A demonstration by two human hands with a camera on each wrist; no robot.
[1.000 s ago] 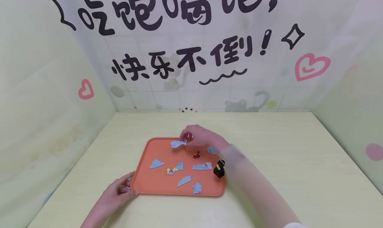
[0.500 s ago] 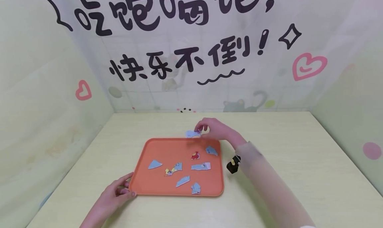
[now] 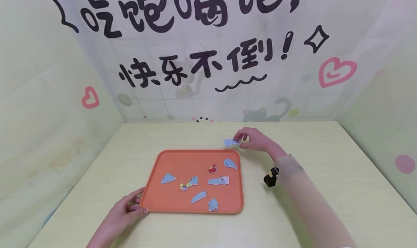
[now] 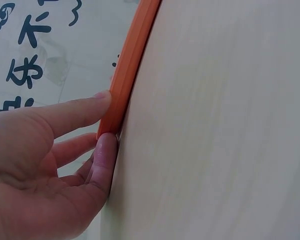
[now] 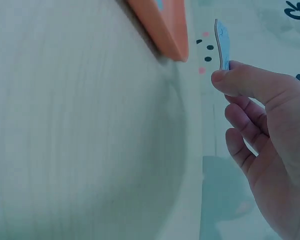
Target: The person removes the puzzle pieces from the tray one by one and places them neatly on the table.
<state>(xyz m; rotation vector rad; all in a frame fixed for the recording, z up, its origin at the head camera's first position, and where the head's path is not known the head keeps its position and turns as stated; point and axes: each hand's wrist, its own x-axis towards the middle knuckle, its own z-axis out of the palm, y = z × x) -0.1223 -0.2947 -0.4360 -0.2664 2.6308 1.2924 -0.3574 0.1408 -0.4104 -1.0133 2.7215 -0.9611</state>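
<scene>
Here, my left hand point(image 3: 122, 212) grips the near left corner of the orange tray point(image 3: 155, 198) between thumb and fingers. Inside lie flat blue pieces point(image 3: 218, 181) and 1 red piece point(image 3: 212, 169). Near its far right corner, my right hand point(image 3: 256, 139) pinches 1 pale blue piece point(image 3: 230, 143) above the table point(image 3: 312, 150). Beyond is a lettered wall point(image 3: 208, 106).

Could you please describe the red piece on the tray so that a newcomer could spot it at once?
On the pale table lies an orange tray. In its right half, the small red piece lies just beyond a long blue strip. It alone is mainly red; the neighbouring pieces are mostly blue.
</scene>
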